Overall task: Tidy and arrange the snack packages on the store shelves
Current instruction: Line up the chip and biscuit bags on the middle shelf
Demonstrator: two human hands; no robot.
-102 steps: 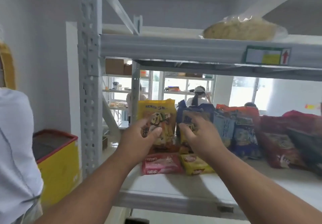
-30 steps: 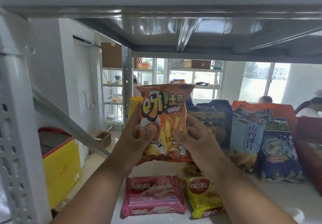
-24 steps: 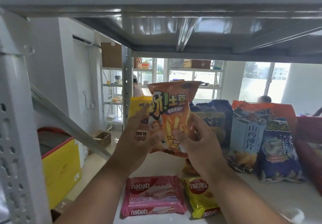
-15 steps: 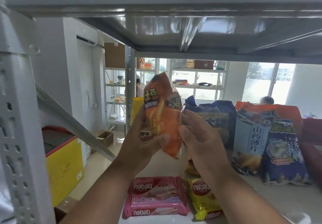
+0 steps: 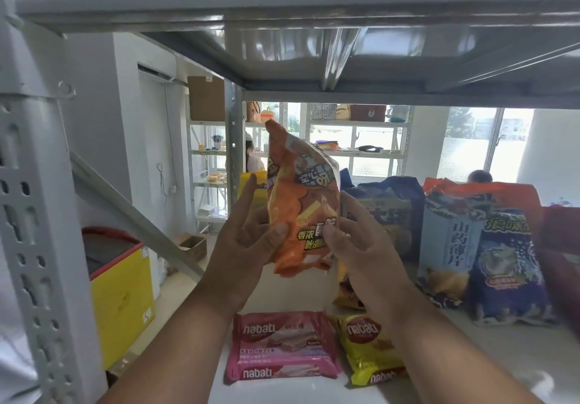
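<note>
An orange snack bag [image 5: 303, 196] is held upright above the white shelf [image 5: 489, 350], its back panel turned toward me. My left hand [image 5: 248, 243] holds its left edge with the thumb pressed on the front. My right hand [image 5: 361, 253] pinches its lower right side. Behind the bag stands a yellow bag [image 5: 252, 190], mostly hidden. A pink Nabati wafer pack [image 5: 282, 347] and a yellow Nabati pack [image 5: 367, 347] lie flat at the shelf's front.
Upright bags line the shelf to the right: a dark blue one [image 5: 386, 212], a light blue one [image 5: 448, 243], a navy one [image 5: 508, 265]. The upper shelf's underside [image 5: 314, 42] is close overhead. A grey upright post [image 5: 34, 215] stands left, with a yellow bin [image 5: 122, 293] beyond it.
The orange bag has been turned in my hands from front-facing to showing its back. It rose slightly. My head has moved in under the upper shelf.
</note>
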